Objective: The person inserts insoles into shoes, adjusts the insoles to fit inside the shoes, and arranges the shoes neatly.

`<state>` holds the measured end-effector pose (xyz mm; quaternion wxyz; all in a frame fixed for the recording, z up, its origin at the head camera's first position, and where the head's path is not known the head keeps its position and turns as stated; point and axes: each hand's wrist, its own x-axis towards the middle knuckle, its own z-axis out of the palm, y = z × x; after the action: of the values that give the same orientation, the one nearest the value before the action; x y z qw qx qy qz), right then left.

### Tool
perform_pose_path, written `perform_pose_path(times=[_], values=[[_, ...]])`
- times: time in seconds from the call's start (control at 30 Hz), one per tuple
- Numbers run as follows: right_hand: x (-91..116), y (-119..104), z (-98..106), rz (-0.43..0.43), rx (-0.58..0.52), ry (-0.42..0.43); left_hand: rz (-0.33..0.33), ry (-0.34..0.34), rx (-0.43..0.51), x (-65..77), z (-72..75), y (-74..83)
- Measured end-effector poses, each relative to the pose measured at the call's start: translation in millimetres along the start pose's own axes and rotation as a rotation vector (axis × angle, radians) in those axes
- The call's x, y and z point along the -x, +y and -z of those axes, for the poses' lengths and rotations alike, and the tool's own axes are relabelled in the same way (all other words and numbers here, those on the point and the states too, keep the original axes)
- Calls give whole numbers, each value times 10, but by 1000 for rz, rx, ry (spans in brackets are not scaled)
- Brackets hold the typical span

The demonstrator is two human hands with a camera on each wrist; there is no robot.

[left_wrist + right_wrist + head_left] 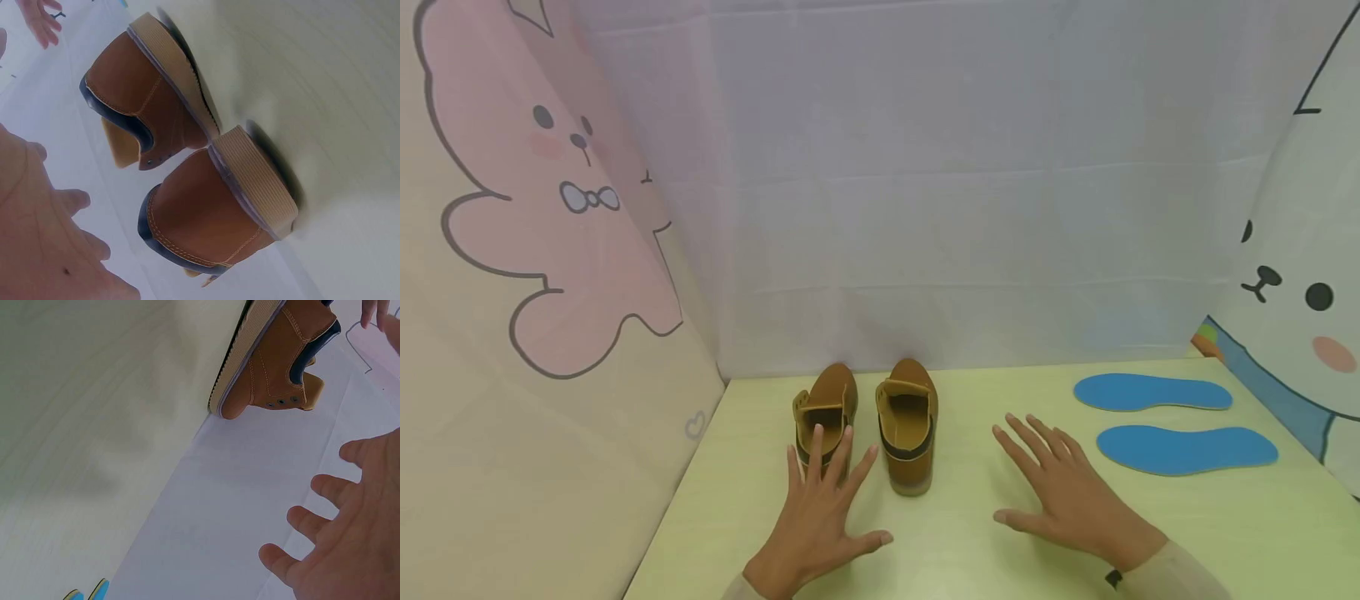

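Observation:
Two brown leather shoes stand side by side with toes toward the back curtain, the left shoe (835, 387) and the right shoe (908, 417). Both have dark collars, tan linings and pale ribbed soles, seen from behind in the left wrist view. My left hand (815, 521) hovers with spread fingers over the heel of the left shoe, hiding part of it. To the right of the shoes, my right hand (1071, 500) is held above the table, fingers spread and holding nothing. Near it lie two flat blue insoles, a far one (1150, 392) and a near one (1187, 450).
The pale yellow table (970, 550) carries the shoes and insoles. A white curtain (970, 208) hangs along its back edge. Cloth with a pink cartoon animal (572, 250) borders the left, and one with a white cartoon animal (1292, 350) the right.

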<state>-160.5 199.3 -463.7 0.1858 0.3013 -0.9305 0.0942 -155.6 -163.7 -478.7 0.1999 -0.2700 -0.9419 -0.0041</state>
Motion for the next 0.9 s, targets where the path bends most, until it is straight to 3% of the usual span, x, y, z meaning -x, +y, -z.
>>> perform_pose_path(times=[0.23,0.53,0.9], values=[[-117,-45,-23,-89,-88,6,9,58,-3,-41,44,-20],[-362,-35,-16,-233,-175,4,106,132,31,-100,106,-30],[-843,-129,-48,-408,-296,-42,122,141,29,-79,99,-59]])
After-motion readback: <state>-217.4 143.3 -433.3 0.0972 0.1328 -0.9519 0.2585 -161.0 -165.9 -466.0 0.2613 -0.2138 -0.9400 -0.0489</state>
